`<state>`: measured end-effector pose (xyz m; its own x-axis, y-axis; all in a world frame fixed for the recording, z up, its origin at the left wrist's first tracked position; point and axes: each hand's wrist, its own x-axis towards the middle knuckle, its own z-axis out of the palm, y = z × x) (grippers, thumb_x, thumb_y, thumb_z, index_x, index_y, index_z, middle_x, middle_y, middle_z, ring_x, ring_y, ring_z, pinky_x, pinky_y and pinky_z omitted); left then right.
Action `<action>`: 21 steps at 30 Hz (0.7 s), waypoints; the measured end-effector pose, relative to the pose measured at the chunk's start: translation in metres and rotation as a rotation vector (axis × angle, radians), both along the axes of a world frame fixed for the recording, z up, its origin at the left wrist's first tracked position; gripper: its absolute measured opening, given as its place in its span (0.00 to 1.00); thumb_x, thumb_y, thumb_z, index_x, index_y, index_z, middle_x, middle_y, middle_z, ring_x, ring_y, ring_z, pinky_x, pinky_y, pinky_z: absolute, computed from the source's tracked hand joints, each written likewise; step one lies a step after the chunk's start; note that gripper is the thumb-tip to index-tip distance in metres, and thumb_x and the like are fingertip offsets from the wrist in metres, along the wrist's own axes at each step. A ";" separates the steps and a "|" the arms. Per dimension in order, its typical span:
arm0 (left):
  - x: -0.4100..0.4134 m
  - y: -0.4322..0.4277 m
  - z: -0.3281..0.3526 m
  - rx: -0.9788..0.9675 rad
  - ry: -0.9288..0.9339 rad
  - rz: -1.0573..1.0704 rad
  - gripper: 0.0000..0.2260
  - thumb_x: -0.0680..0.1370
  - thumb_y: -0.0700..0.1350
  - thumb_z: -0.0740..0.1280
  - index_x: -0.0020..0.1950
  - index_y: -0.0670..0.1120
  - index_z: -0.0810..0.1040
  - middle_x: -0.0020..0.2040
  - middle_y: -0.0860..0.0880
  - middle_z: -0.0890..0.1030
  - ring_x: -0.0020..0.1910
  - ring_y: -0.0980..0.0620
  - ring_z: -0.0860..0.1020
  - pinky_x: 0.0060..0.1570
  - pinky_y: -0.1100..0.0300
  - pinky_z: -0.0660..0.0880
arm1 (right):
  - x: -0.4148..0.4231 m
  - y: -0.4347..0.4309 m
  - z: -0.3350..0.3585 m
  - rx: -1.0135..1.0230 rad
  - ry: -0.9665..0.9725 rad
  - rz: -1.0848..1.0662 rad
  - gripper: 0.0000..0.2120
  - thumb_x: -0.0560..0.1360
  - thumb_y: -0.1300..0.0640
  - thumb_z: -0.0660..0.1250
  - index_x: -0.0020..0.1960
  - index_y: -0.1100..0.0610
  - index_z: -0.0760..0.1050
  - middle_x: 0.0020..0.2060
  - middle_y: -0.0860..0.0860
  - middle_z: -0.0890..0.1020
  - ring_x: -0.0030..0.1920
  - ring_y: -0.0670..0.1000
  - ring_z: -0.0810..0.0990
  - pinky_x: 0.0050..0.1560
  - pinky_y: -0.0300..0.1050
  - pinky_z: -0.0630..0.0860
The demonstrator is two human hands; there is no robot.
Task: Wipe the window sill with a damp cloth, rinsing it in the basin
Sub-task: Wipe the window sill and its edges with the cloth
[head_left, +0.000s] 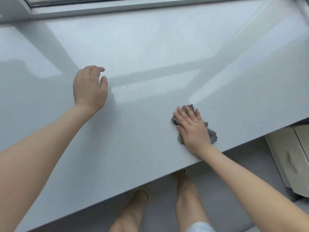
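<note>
- Cloth [212,133] first: grey, crumpled, lying on the window sill [150,56] close to its front edge, over on the right side. Most of it is hidden, just scrunched bits poking out past the fingertips, at the thumb side and behind the palm.
- Right hand [192,128] is flat on top of the cloth, palm down, fingers stretched out and slightly spread. So it's pressing, not pinching or balling it up.
- Left hand [90,87] is well apart from the cloth, further left and further in on the sill. Fingers loosely curled with a gap between thumb and the rest, nothing in it. Can't tell if it actually touches the surface or hangs just over it.
- Sill itself is glossy pale grey with window reflections all over, plus a few tiny dark specks near the middle.
- Window frame [117,7] runs along the far edge at the top.
- Below the sill edge you can see the person's bare legs [187,198] and a cream drawer unit [294,161] off to the right.
</note>
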<state>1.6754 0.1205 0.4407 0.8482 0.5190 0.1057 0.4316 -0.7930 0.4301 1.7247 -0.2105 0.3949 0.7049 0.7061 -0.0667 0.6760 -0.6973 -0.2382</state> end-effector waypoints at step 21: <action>0.053 -0.046 -0.018 0.025 0.010 0.002 0.14 0.78 0.41 0.58 0.60 0.38 0.74 0.61 0.37 0.75 0.61 0.37 0.70 0.64 0.49 0.62 | -0.015 -0.045 -0.008 0.118 -0.063 0.259 0.18 0.78 0.48 0.60 0.67 0.47 0.71 0.71 0.50 0.68 0.74 0.54 0.60 0.69 0.68 0.56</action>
